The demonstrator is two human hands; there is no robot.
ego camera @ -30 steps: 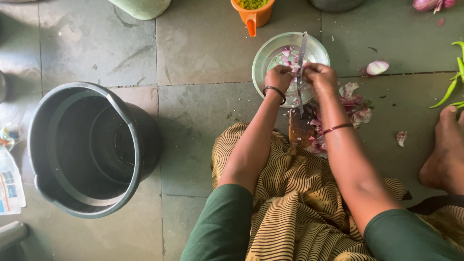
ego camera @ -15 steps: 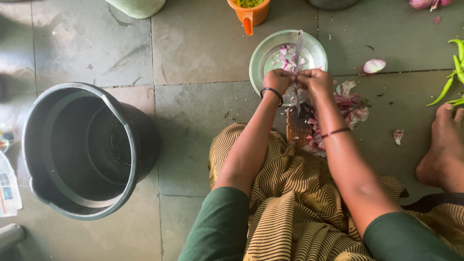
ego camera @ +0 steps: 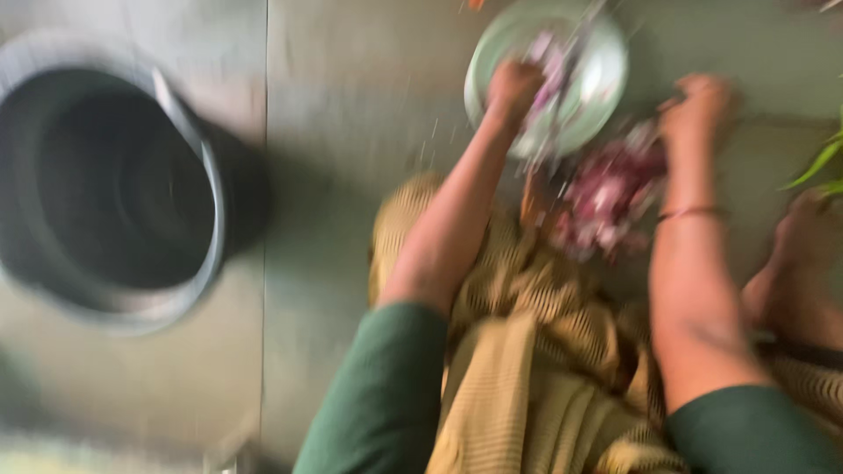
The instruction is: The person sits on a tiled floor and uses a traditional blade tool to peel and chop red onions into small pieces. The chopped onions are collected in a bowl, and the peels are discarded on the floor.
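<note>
The picture is heavily blurred by motion. My left hand (ego camera: 514,88) is over the pale green plate (ego camera: 606,79), fingers curled, right beside purple and white onion pieces (ego camera: 551,54) on the plate. My right hand (ego camera: 698,101) is off the plate's right edge, just above a heap of purple onion peels (ego camera: 606,197) on the floor. A thin upright blade (ego camera: 571,66) crosses the plate between my hands. Blur hides whether either hand holds anything.
A large dark bucket (ego camera: 114,175) with a metal handle stands at the left on the grey tiled floor (ego camera: 351,105). Green chillies (ego camera: 821,162) lie at the right edge, next to a bare foot (ego camera: 803,246). My striped yellow cloth (ego camera: 527,351) covers my lap.
My hands were together at the blade over the plate; now they are apart, the right one moved out to the right. The view has moved closer and blurred.
</note>
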